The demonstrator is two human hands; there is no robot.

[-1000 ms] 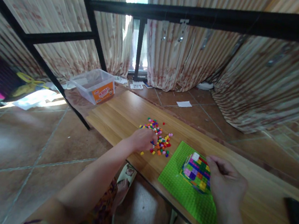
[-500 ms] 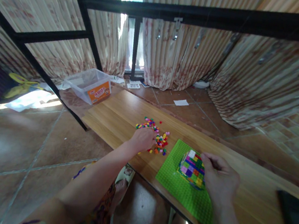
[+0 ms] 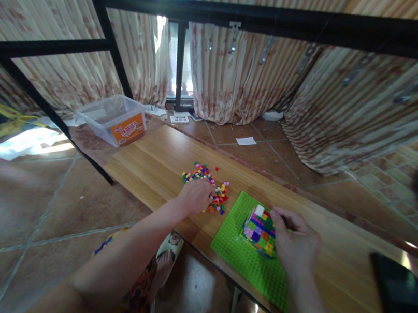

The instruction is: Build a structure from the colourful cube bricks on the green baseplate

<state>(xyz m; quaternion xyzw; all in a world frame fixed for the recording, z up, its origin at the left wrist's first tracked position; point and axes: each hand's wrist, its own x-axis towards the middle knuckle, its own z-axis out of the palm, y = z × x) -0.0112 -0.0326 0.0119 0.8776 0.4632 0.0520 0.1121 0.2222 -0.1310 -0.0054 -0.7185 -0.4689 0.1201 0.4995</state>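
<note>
A pile of small colourful building bricks (image 3: 220, 196) lies loose on the wooden table. My left hand (image 3: 195, 196) reaches into its near side, fingers curled down; the fingertips and whatever they hold are hidden. On a green studded baseplate (image 3: 230, 238) stands a low block of joined bricks (image 3: 257, 231), its top many-coloured with a white brick at the far corner. My right hand (image 3: 296, 240) is at the block's right side, thumb and forefinger pinched together on its far right edge. The hand hides part of that side.
A clear plastic box (image 3: 114, 119) with an orange label stands beyond the table's left end. A dark flat device (image 3: 401, 300) lies on the table (image 3: 341, 270) at the right. A black metal frame bar (image 3: 253, 19) crosses ahead, with curtains behind it.
The whole view has shifted slightly, so things appear further left. Both hands keep about the same places, the left at the loose bricks and the right at the block.
</note>
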